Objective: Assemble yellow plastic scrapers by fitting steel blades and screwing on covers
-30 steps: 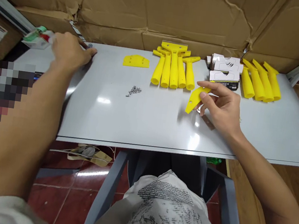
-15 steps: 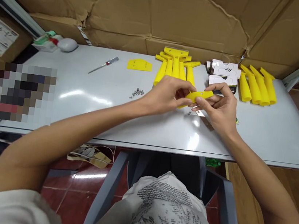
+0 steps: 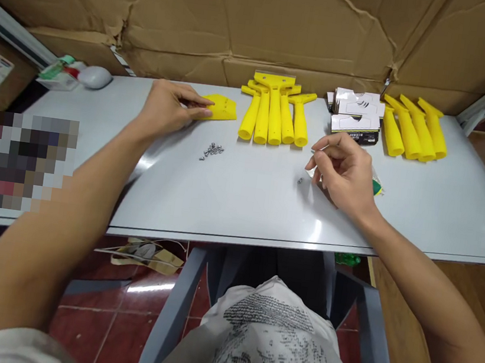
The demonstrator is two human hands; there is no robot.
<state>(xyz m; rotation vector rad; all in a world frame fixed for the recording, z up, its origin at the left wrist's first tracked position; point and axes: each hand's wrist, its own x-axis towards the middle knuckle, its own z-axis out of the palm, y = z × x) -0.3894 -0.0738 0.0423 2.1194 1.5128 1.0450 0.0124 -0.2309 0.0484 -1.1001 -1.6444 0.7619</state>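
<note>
My left hand [image 3: 169, 109] pinches the left end of a flat yellow plastic plate [image 3: 225, 108] with small holes, at the back of the table. Whether a second plate lies under it, I cannot tell. To the right, my right hand [image 3: 344, 171] hovers over the table with thumb and fingertips together; a tiny pale bit shows at the tips, too small to name. Beneath that hand are a loose screw [image 3: 300, 181] and a clear bag with a green part [image 3: 376, 187], partly hidden. A small pile of screws [image 3: 214, 149] lies between the hands.
Yellow scraper handles [image 3: 275, 114] lie in a group at the back middle, and more yellow handles [image 3: 414, 132] at the right. White card packs [image 3: 356, 113] are stacked between them. A white mouse [image 3: 95, 77] sits back left. Cardboard [image 3: 289, 27] walls the rear.
My left hand has moved left, from the yellow piece both hands held to the plate at the back. My right hand has let go of that piece and stays on the right.
</note>
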